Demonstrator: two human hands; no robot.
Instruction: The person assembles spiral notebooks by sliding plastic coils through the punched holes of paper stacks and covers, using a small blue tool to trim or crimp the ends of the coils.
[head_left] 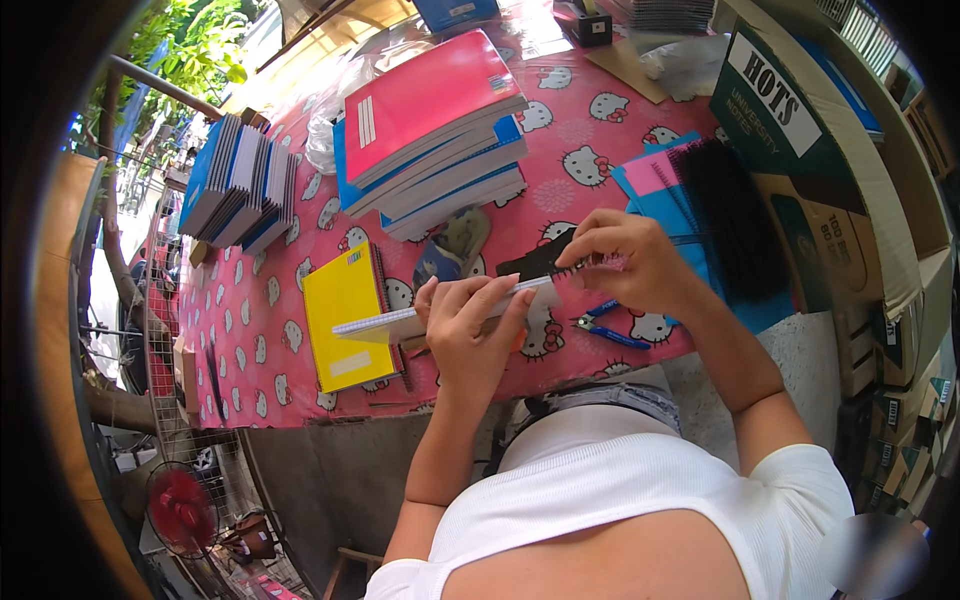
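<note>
My left hand [466, 328] is closed around a notebook [388, 326], held tilted so mostly its white page edge shows above the table. Thumb and fingertips of my right hand [640, 262] pinch a dark spiral binding coil [588, 264] at the notebook's right end. How far the coil runs through the holes is too small to tell. Blue-handled pliers [612, 330] lie just below my right hand. A yellow spiral notebook [345, 320] rests left of my left hand. Right of my right hand, a heap of black coils [728, 215] lies over blue covers [690, 250].
Beyond my hands stands a tall stack of notebooks with a red one [432, 105] on top. Several spiral-bound notebooks [236, 180] stand at the far left. Large cardboard boxes [810, 190] flank the right side. A pink patterned cloth [560, 130] covers the table.
</note>
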